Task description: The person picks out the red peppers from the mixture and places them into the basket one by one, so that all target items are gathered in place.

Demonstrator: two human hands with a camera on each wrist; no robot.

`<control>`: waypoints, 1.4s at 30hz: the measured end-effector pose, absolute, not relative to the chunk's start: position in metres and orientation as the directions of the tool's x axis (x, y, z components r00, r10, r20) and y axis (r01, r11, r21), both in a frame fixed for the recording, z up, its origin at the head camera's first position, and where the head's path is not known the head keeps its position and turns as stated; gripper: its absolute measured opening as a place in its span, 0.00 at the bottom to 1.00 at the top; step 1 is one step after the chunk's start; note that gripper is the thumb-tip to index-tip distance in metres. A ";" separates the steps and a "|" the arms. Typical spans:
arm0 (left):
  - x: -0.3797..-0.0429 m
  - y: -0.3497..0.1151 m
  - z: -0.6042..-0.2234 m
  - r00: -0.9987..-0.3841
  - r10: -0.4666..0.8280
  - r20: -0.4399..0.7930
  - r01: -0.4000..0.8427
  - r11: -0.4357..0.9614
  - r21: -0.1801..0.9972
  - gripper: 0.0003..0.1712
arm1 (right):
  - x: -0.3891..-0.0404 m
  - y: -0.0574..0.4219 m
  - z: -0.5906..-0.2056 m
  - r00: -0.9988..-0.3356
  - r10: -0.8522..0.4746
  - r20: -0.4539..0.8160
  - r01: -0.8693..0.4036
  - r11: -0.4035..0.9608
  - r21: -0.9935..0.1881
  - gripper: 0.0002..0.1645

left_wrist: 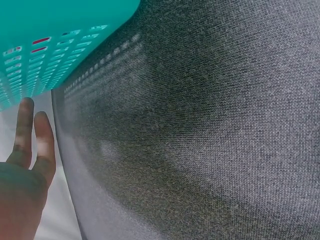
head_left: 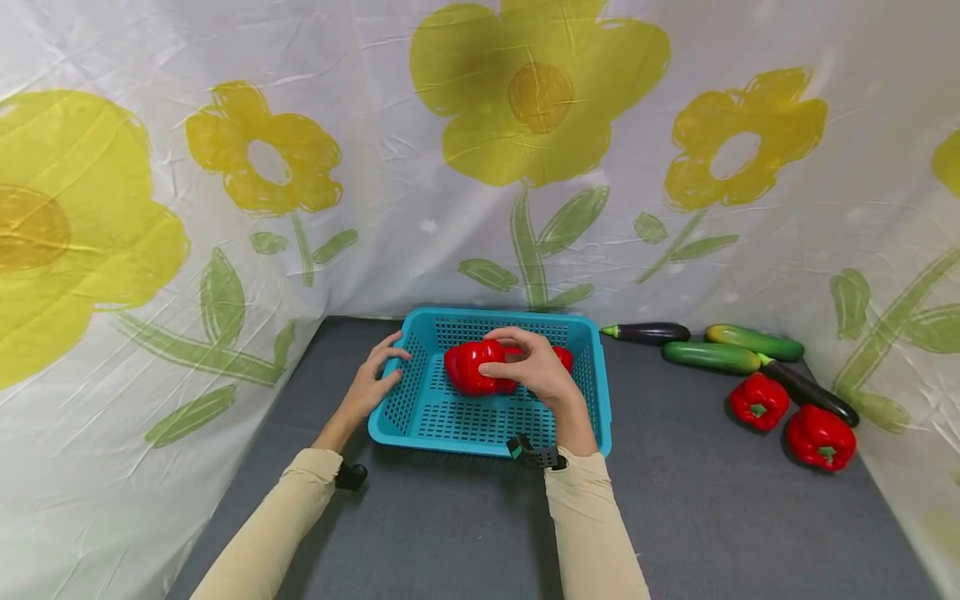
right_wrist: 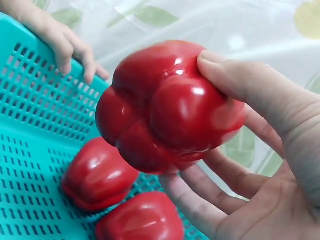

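My right hand [head_left: 542, 372] holds a glossy red bell pepper [right_wrist: 172, 107] above the turquoise perforated basket [head_left: 450, 445], thumb on one side and fingers beneath and behind it. In the right wrist view, two more red peppers lie on the basket floor under it: one pepper [right_wrist: 102, 172] towards the left hand and another pepper [right_wrist: 145, 220] nearer the camera. My left hand [head_left: 367, 382] grips the basket's left rim, its fingertips bent over the edge. Two fingers [left_wrist: 42, 145] show close to the basket's outer wall in the left wrist view.
Right of the basket on the dark grey table [head_left: 675, 517] lie an eggplant [head_left: 652, 333], a green cucumber [head_left: 711, 357], a yellow-green cucumber [head_left: 753, 341], another eggplant [head_left: 808, 390] and two red peppers, a left one [head_left: 759, 402] and a right one [head_left: 821, 439]. A flower-printed curtain [head_left: 420, 250] stands behind.
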State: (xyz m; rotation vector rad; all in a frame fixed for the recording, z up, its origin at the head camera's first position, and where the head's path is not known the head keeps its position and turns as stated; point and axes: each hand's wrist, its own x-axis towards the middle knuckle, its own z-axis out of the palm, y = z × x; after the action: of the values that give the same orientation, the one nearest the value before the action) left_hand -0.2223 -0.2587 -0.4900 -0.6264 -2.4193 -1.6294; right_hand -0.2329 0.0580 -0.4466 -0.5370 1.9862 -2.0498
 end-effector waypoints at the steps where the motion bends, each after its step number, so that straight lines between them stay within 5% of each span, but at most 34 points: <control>1: -0.222 -0.259 -0.490 -0.901 0.250 0.354 0.422 0.320 0.848 0.14 | -0.233 0.056 -0.448 -0.907 -0.411 0.093 -0.086 -0.035 -0.996 0.28; 16: -0.223 -0.262 -0.490 -0.907 0.250 0.339 0.410 0.334 0.849 0.15 | -0.231 0.027 -0.466 -0.939 -0.343 0.019 -0.068 0.130 -0.989 0.32; 42: -0.222 -0.259 -0.489 -0.909 0.248 0.334 0.402 0.321 0.857 0.15 | -0.229 0.020 -0.486 -0.935 -0.351 -0.052 -0.020 0.200 -0.980 0.32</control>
State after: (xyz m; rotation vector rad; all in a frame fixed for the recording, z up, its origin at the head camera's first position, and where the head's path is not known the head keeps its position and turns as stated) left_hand -0.2225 -0.2594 -0.4894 -0.6039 -2.4355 -1.6445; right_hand -0.2295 0.0204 -0.4858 -0.3530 2.2129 -1.7997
